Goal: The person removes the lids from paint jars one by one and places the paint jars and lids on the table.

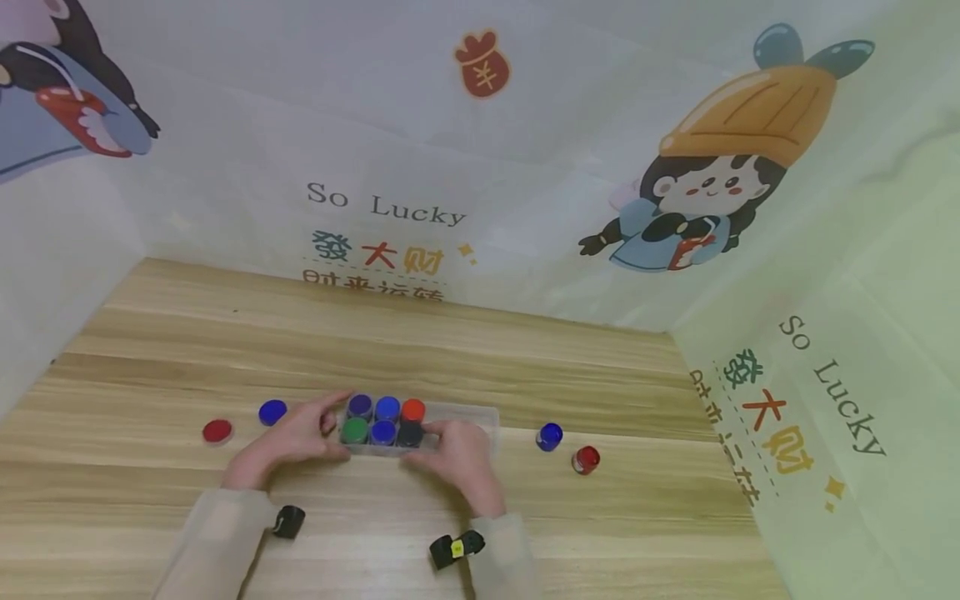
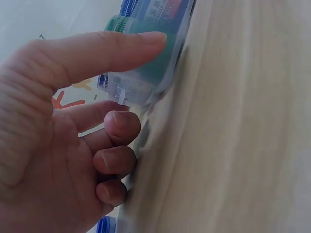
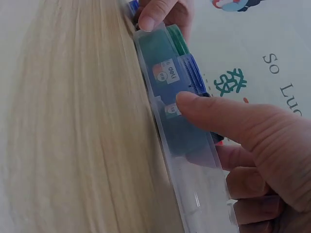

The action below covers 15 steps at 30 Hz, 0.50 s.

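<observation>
A clear plastic box (image 1: 491,414) lies lengthwise on the table, its left part holding two rows of small lidded paint jars. Dark purple, blue and orange-red lids form the back row; a green jar (image 1: 356,431), a blue one and a black jar (image 1: 410,433) stand in front. My left hand (image 1: 291,433) grips the box's left end, thumb (image 2: 153,43) on the front wall by the green jar. At the box's middle, my right hand (image 1: 461,454) presses its thumb (image 3: 187,102) on the front wall, with a finger inside beside the black jar. The box's right part holds no jars.
Left of the box lie a red lid (image 1: 217,431) and a blue lid (image 1: 272,412). To the right are a blue jar (image 1: 550,437) and a red jar (image 1: 586,460). Printed white sheets (image 1: 540,275) hang behind and beside the wooden table (image 1: 637,533).
</observation>
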Each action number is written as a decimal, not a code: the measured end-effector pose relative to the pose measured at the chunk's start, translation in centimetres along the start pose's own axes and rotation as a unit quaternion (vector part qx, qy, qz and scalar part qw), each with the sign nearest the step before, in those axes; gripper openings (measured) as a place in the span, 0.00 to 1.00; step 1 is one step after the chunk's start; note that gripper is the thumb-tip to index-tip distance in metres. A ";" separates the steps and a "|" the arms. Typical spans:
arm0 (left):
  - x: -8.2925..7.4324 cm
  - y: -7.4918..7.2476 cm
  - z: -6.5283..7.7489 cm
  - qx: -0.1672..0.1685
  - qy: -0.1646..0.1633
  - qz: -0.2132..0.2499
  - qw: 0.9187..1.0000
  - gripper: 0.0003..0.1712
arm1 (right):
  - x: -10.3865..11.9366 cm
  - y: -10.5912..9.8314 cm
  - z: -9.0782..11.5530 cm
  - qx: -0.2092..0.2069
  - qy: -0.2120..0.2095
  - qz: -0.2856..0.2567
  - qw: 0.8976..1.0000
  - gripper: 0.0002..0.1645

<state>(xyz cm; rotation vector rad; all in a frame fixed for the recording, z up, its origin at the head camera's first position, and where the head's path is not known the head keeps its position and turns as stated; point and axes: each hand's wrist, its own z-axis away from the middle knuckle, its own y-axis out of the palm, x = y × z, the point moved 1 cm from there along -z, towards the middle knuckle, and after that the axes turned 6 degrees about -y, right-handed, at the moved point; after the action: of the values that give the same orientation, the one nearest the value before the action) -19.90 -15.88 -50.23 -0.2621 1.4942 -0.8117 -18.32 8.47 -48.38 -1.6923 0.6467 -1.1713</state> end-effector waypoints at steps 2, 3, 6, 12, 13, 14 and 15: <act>0.0 0.0 -0.1 0.005 -0.003 0.001 1.000 0.51 | 0.1 0.1 -0.1 -0.006 0.006 0.016 1.000 0.28; 0.0 0.0 -0.2 0.006 -0.006 0.001 1.000 0.51 | 0.1 0.2 -0.1 -0.010 0.008 0.021 1.000 0.28; 0.0 0.0 -0.2 0.009 -0.010 0.004 1.000 0.51 | 0.2 0.4 -0.1 -0.028 0.007 0.030 0.999 0.28; 0.0 -0.1 -0.2 0.010 -0.009 0.006 1.000 0.49 | -0.2 1.2 0.3 -0.089 -0.012 -0.006 0.996 0.27; 0.0 -0.1 -0.2 0.011 -0.008 0.005 1.000 0.49 | -0.3 1.4 0.4 -0.100 -0.014 -0.008 0.995 0.27; 0.0 -0.1 -0.2 0.011 -0.008 0.003 1.000 0.49 | -0.3 1.5 0.5 -0.109 -0.015 -0.008 0.994 0.27; 0.0 -0.1 -0.2 0.011 -0.008 0.002 1.000 0.49 | -0.3 1.6 0.6 -0.116 -0.014 -0.007 0.993 0.27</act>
<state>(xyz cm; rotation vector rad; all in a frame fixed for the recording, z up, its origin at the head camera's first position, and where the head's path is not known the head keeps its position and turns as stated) -20.08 -15.84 -50.19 -0.2485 1.4700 -0.8208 -17.78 8.29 -50.03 -1.9064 0.7791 -1.1128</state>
